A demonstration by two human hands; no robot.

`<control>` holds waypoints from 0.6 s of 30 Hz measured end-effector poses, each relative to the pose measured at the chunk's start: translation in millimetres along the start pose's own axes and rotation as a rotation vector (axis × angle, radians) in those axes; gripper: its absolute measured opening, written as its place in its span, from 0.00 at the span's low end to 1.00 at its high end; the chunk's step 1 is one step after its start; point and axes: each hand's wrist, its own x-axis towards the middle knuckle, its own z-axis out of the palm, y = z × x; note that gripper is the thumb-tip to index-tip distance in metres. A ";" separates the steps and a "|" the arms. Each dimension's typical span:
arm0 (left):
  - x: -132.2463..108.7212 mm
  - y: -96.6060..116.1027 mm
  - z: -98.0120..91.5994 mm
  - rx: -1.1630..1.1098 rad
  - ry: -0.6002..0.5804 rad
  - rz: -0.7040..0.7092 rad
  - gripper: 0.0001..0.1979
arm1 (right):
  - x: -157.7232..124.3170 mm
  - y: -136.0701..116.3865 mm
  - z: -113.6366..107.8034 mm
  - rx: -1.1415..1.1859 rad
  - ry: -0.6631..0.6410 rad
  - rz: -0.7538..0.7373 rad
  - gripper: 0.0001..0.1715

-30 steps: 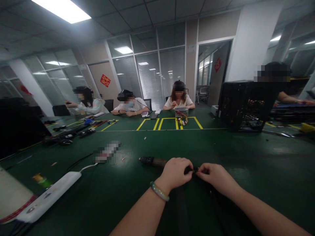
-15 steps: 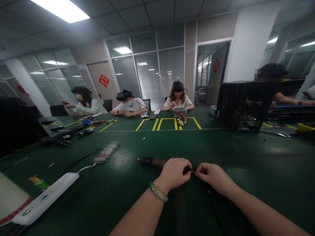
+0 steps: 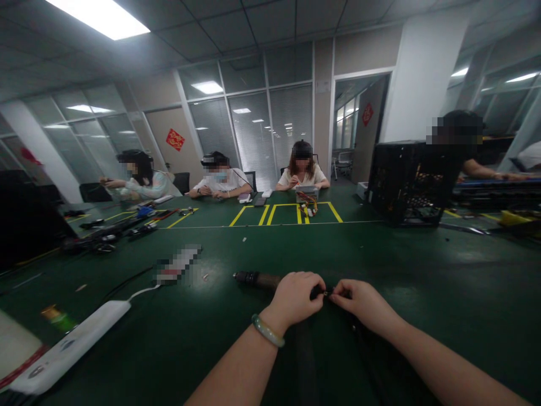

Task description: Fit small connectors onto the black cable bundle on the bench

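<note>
My left hand [image 3: 297,298], with a jade-coloured bangle on its wrist, is closed in a pinch on a small black piece [image 3: 315,291]. Facing it, the fingertips of my right hand [image 3: 357,299] pinch another small dark piece, its kind hard to make out. A tiny metallic glint [image 3: 326,293] shows between the two hands, which almost touch. Behind my left hand lies a dark rod-shaped tool [image 3: 253,278] with a ribbed black collar and narrow tip at its left end; its right part is hidden. Below my right wrist runs a long dark strip [image 3: 359,338].
A white power strip [image 3: 80,344] lies at the left beside a green and gold item [image 3: 59,318]. Cables and black parts [image 3: 114,231] clutter the far left. A black computer case [image 3: 408,183] stands at the right. Several people sit or work across the green table [image 3: 220,366].
The view has shifted slightly, so most things appear a little farther left. Both hands keep their pinches close together, with only slight finger movement.
</note>
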 end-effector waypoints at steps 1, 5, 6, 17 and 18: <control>-0.1 0.2 -0.1 -0.002 -0.001 0.002 0.07 | 0.1 0.1 -0.1 0.003 -0.004 -0.001 0.10; 0.2 1.2 -0.2 0.007 -0.015 -0.011 0.07 | 0.7 -0.8 -1.4 0.003 -0.013 0.015 0.10; 0.4 1.3 -0.2 0.013 -0.021 -0.016 0.07 | 0.8 -1.2 -1.7 0.003 -0.018 0.018 0.10; 1.6 2.7 -2.7 0.022 -0.039 -0.033 0.07 | -0.6 -5.4 -4.5 0.012 0.005 0.004 0.09; 1.5 3.0 -3.1 0.025 -0.043 -0.036 0.07 | -0.8 -5.6 -5.1 0.019 0.002 -0.001 0.08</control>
